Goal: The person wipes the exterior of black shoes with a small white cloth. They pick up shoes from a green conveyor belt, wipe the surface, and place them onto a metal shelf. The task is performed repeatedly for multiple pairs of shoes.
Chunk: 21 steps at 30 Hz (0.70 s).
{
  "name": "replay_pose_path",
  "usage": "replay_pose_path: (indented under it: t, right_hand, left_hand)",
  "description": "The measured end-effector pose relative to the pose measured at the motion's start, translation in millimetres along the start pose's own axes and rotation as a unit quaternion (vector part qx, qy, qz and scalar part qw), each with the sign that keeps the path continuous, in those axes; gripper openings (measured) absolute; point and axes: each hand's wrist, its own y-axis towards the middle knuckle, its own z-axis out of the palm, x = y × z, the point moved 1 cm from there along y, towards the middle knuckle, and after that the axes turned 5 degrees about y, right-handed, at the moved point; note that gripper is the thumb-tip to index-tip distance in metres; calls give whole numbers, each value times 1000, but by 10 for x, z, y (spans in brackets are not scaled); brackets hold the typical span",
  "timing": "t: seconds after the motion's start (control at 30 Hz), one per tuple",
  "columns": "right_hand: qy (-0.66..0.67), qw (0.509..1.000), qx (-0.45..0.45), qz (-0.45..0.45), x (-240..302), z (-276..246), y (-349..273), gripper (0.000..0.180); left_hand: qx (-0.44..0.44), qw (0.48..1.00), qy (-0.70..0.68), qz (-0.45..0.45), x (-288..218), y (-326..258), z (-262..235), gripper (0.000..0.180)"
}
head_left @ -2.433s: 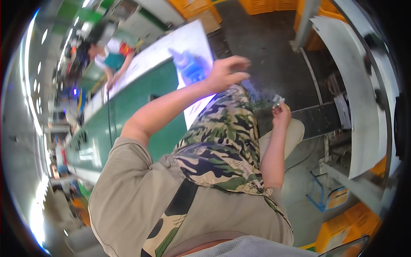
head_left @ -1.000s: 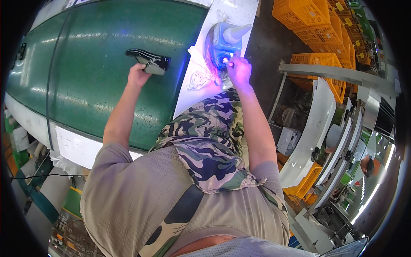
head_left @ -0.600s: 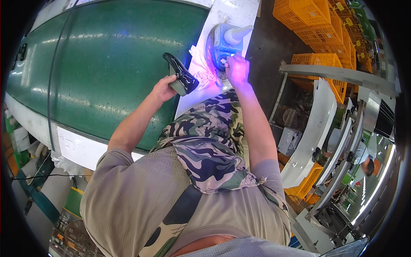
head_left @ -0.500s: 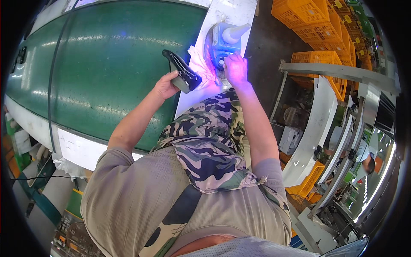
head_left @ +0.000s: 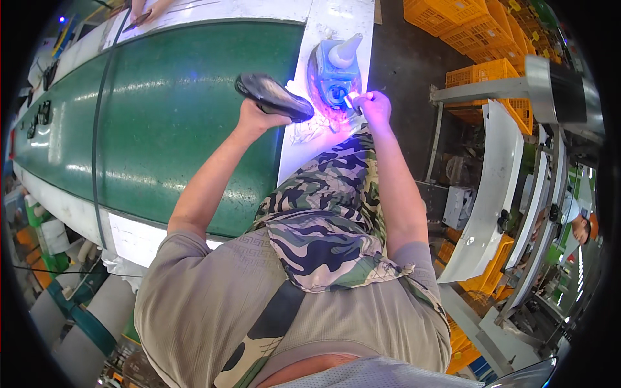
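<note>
My left hand [head_left: 253, 121] is wrapped round a glossy black shoe [head_left: 275, 97], holding it tilted over the right edge of the green belt. To the right, my right hand [head_left: 376, 110] pinches a small piece with a bright, pale tip [head_left: 352, 101]; glare hides its exact kind. That tip is beside a blue container [head_left: 337, 92] with a round dark opening. A white cone-shaped nozzle [head_left: 347, 52] sticks up from the container's far end. Crumpled pale cloth or paper [head_left: 301, 133] lies under violet light between the shoe and the container.
A wide green conveyor belt [head_left: 174, 123] fills the left side, with black pieces [head_left: 40, 116] at its far left. Another person's hands [head_left: 145, 13] work beyond the belt. Orange crates [head_left: 491, 74] and a metal frame [head_left: 482, 90] stand right of the white ledge [head_left: 343, 13].
My right hand has drawn back from the container's opening, showing the small piece in its fingers. My left hand has turned the shoe. Another person's hands have come into view at the top left.
</note>
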Motion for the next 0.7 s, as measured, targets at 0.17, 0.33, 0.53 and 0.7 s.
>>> replay_pose_path:
  t: [0.17, 0.33, 0.53, 0.7]
  right_hand:
    - [304, 946, 92, 62, 644, -149, -444, 14]
    - [467, 859, 197, -68, 1115, -163, -680, 15]
    - [446, 859, 136, -210, 1405, -161, -818, 17]
    - [415, 874, 111, -228, 1442, -274, -897, 17]
  left_hand:
    - [-3, 908, 314, 278, -647, 79, 127, 57]
    - [56, 824, 388, 408, -1002, 130, 246, 62]
    - [86, 792, 409, 444, -1203, 112, 420, 55]
    - [94, 788, 403, 457, -1195, 105, 516, 69]
